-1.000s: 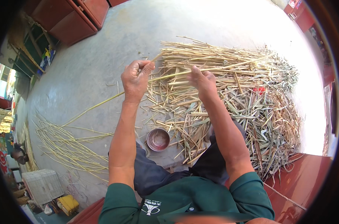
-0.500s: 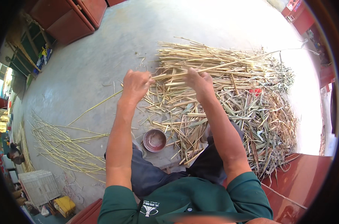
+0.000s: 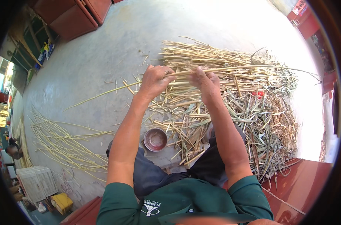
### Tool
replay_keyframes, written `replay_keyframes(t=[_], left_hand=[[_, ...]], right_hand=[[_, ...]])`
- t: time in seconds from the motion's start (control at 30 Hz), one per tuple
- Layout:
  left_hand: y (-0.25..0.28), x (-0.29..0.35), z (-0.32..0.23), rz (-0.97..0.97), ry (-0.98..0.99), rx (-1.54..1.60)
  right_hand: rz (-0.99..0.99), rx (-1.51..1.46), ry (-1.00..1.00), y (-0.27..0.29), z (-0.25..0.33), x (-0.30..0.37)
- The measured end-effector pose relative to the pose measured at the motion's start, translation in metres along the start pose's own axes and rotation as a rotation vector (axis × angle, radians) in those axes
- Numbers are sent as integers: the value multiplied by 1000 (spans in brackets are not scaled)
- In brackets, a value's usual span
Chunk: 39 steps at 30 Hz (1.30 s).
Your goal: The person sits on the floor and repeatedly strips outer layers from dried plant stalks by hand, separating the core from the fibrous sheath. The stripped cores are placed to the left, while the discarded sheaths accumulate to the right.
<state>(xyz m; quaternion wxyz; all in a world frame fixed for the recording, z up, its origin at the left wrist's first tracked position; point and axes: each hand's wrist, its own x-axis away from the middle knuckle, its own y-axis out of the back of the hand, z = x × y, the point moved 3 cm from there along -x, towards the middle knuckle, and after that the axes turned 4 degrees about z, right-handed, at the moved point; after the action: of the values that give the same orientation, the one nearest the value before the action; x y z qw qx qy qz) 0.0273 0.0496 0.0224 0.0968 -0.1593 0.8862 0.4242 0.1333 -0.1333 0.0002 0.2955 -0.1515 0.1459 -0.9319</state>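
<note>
A long, thin reed stalk (image 3: 234, 68) runs crosswise through both my hands. Its yellow-green end (image 3: 103, 93) reaches out to the left, and its thin dry tip bends down at the far right. My left hand (image 3: 154, 81) is closed around the stalk, knuckles up. Just to the right, my right hand (image 3: 208, 84) also grips it, thumb on top; its fingertips are slightly blurred. Beneath and beyond both hands lies a bundle of straw-coloured stalks (image 3: 204, 56). Between my knees and the hands, a small reddish-brown bowl (image 3: 155, 140) sits on the floor.
Peeled-looking green stems (image 3: 65, 138) are spread on the floor at left. Dry leaves and husks (image 3: 257, 127) heap up by my right leg, with something red (image 3: 258, 94) among them. Red cabinets (image 3: 73, 18) stand far left; a white crate (image 3: 37, 183) and yellow container (image 3: 62, 202) lie near left.
My left hand has moved right, closer to my right hand, which has shifted slightly right and nearer. The stalk's left part now extends farther out of my left hand, and its right part has dipped.
</note>
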Motion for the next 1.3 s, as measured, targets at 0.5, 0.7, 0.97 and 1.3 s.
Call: replay_keyframes(t=[0.5, 0.7, 0.97, 1.3], left_hand=[[-9, 10, 16, 84, 253, 271], [-12, 15, 28, 107, 382, 612], [20, 13, 39, -49, 556, 767], [25, 6, 14, -216, -48, -682]], right_hand=[[-15, 68, 86, 15, 13, -1], [70, 128, 110, 12, 14, 0], [55, 194, 129, 22, 12, 7], [38, 105, 93, 30, 0, 2]])
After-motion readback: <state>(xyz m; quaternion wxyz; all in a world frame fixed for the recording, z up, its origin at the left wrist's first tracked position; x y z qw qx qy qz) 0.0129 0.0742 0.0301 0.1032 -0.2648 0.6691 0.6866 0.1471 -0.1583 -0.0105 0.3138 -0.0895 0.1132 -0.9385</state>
